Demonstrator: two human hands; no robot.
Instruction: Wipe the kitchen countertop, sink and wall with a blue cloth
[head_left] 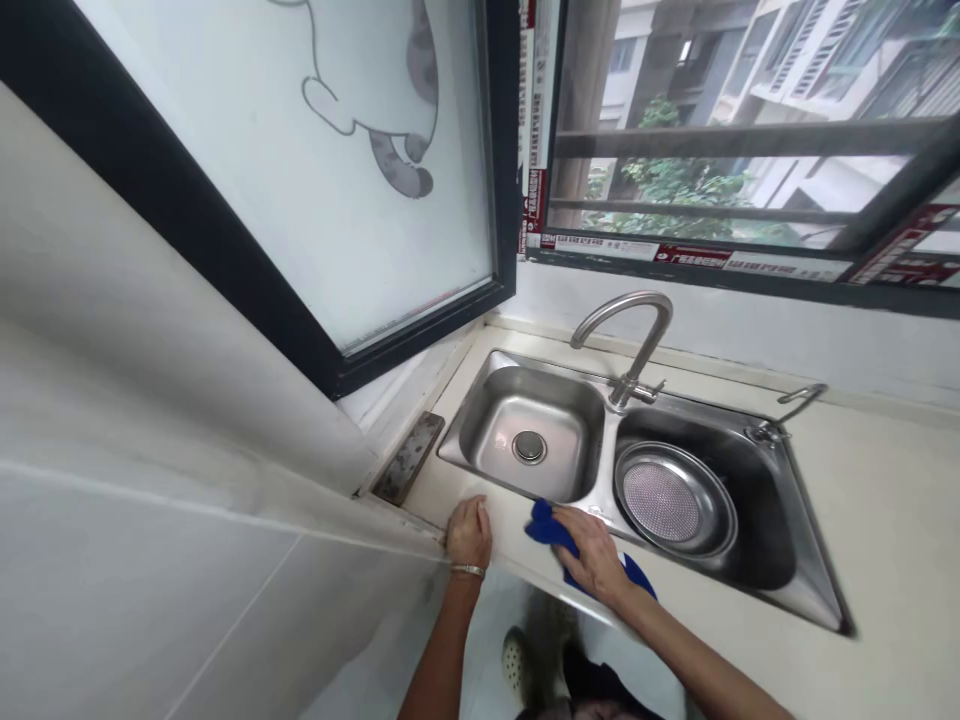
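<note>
My right hand [592,555] presses a blue cloth [545,527] onto the cream countertop [514,545], just in front of the double sink. Part of the cloth sticks out past the fingers, and another part shows beneath the wrist. Curled into a fist, my left hand [469,530] rests at the counter's front edge, left of the cloth; nothing shows in it. The stainless steel sink [609,462] lies beyond both hands. Its right basin holds a round metal colander [664,500], tilted inside.
A curved faucet [637,350] rises behind the sink, with a smaller spout [806,400] at the right. The dark-framed window panel [420,325] hangs open over the left side. A grey stone-like strip [411,458] lies by the left wall. A light clog [515,662] shows on the floor.
</note>
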